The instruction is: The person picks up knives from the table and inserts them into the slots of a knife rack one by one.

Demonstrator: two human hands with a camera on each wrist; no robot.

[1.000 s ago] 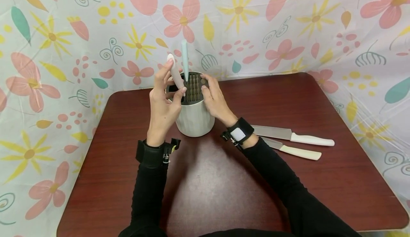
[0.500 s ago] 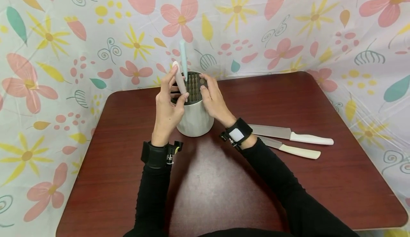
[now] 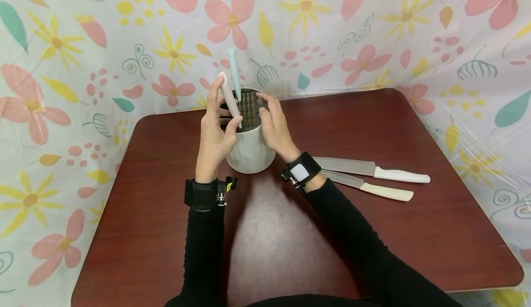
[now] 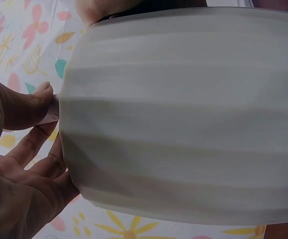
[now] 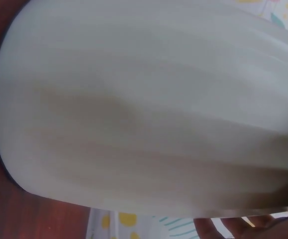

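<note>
A white, ribbed round knife block stands on the table, its dark slotted top facing up. My left hand holds a knife with a pale pink handle over the left part of the top, forefinger at the upper end and thumb at the lower. Its blade is hidden from the head camera. In the left wrist view, the left thumb is beside the block's rim. My right hand grips the block's right side at the rim. A light blue handle sticks up out of the slots.
To the right, a large knife with a white handle and a smaller one with a cream handle lie on the brown table. Behind the table hangs a flowered cloth.
Over the last second my left hand has shifted slightly right with the pale-handled knife, which stays tilted over the block. The right hand keeps its place at the rim.
</note>
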